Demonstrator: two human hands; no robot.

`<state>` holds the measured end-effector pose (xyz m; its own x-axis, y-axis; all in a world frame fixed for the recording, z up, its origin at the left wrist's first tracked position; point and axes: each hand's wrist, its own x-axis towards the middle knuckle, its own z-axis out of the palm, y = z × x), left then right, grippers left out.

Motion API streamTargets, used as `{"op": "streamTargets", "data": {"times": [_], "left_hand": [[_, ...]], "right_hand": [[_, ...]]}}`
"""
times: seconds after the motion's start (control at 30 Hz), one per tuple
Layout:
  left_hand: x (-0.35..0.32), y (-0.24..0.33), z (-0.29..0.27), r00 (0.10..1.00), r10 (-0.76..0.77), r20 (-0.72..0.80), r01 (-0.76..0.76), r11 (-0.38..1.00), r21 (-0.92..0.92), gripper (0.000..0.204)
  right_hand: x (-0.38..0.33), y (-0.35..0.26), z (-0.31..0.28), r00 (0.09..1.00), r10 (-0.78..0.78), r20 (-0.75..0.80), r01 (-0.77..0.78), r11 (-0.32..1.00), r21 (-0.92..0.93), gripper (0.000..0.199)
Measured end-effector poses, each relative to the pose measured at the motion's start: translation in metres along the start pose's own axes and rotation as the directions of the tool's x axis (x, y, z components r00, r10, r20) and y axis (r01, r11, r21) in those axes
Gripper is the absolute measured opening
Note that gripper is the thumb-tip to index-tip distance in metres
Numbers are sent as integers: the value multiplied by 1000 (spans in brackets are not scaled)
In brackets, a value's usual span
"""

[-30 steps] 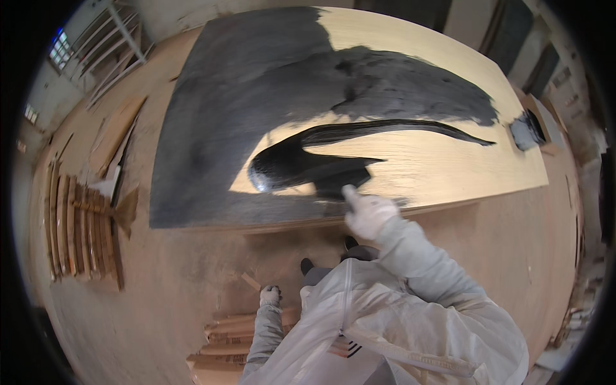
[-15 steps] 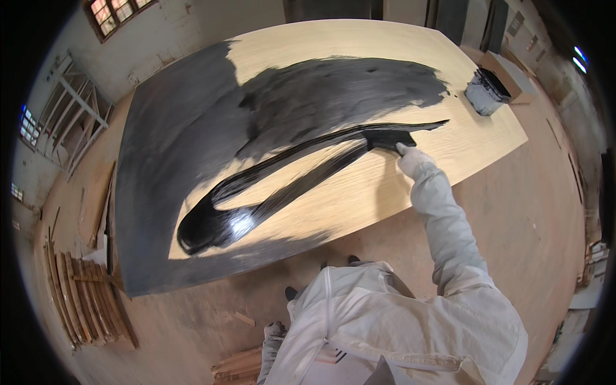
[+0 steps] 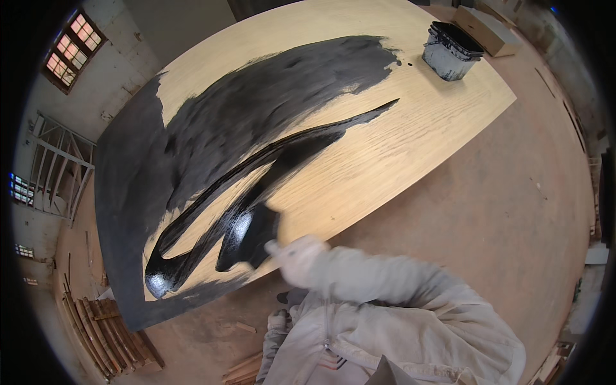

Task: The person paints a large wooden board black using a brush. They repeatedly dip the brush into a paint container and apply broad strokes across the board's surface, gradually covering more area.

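Note:
A large pale wood-grain panel [image 3: 378, 167] is partly covered with black coating. My gloved right hand [image 3: 298, 260], blurred by motion, is closed on a wide flat brush [image 3: 264, 231] coated in black. It presses the brush against the panel near its front edge, beside a glossy wet black streak [image 3: 240, 234]. Dull grey-black coating [image 3: 256, 102] spreads over the left and far middle. My left hand [image 3: 277, 319], also gloved, hangs low by my body, away from the panel; its fingers are too unclear to read.
A black-stained bucket [image 3: 451, 58] stands on the panel's far right corner, with a cardboard box [image 3: 484, 31] beyond it. Wooden slats [image 3: 102, 337] lean at the lower left, and a pale metal frame [image 3: 61, 167] stands by the left wall.
My right hand has swept the brush left and toward me, from the panel's right middle to its front edge. A broader wet black streak now lies there. My view has shifted too.

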<state>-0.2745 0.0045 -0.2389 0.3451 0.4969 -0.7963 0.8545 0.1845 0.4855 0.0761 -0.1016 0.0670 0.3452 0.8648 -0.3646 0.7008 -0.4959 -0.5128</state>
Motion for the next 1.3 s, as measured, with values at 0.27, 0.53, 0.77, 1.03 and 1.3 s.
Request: {"op": "streamTargets", "data": {"times": [0.27, 0.53, 0.77, 1.03, 1.3], "left_hand": [[-27, -37, -5, 996, -80, -49, 62, 950, -307, 32], [-78, -38, 21, 981, -155, -119, 140, 982, -126, 31], [-82, -61, 47, 984, -99, -148, 80, 989, -128, 29], [-40, -109, 30, 996, -44, -82, 34, 993, -116, 25], [-25, -78, -1, 976, -162, -145, 118, 955, -272, 29]], "right_hand": [[-99, 228, -151, 807, 520, -280, -565, 819, -105, 47], [26, 302, -253, 803, 529, -273, -580, 799, -158, 61], [-70, 253, -183, 775, 571, -272, -630, 733, -256, 49], [-78, 377, -248, 641, 673, -369, -757, 634, -160, 40], [-77, 382, -237, 758, 558, -338, -648, 698, -303, 45]]}}
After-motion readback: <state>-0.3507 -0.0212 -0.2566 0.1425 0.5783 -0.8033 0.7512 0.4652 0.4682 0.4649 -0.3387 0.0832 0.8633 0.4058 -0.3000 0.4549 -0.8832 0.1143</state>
